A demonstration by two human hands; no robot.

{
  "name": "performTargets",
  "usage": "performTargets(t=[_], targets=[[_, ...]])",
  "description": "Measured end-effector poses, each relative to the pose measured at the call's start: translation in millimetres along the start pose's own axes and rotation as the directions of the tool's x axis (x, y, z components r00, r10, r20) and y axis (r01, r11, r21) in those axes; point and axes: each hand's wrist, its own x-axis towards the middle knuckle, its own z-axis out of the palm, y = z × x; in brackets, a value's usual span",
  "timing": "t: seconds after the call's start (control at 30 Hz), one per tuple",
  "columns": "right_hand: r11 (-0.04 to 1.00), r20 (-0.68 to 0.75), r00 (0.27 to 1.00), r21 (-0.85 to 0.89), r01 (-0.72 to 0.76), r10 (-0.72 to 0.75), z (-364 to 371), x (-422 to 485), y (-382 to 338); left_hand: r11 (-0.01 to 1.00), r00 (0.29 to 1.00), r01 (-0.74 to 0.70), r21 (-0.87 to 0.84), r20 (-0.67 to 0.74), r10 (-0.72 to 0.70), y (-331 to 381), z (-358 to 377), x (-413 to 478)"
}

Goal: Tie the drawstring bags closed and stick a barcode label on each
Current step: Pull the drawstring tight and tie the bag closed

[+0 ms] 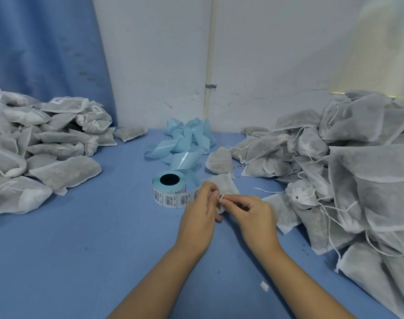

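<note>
While the left hand [197, 215] grips the bag [224, 183], the right hand [254, 214] alongside pinches its drawstring [221, 198].

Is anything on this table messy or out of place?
Mostly orderly piles. A small white scrap lies alone on the blue table, just left of the right forearm. The blue backing strip is heaped in loose curls behind the label roll.

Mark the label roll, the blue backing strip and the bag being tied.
label roll [170, 192], head view, outer printed wrap.
blue backing strip [185, 143], head view, a middle loop.
bag being tied [221, 182], head view, far fabric corner.
</note>
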Motion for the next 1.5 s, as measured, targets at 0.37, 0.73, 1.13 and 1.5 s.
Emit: performTargets(t=[0.37,0.73,1.13,1.5], targets=[[0.998,-0.119,0.991,-0.037,0.05,-0.054,4,-5,-2,0.997,0.995,-0.064,-0.041,0.076,0.067,8,4,-5],[0.937,-0.028,0.987,0.32,-0.138,0.155,5,-1,-3,0.996,0.998,-0.048,-0.076,0.036,0.051,8,0,0],[0.574,0.224,0.928,0.735,-0.361,0.296,-7,6,-10,0.993,0.993,-0.109,0.033,0.046,0.107,9,-2,1],[0.524,0.212,0.935,0.783,-0.337,0.284,-7,7,-13,0.992,0.995,-0.098,0.074,0.021,0.097,7,-1,2]])
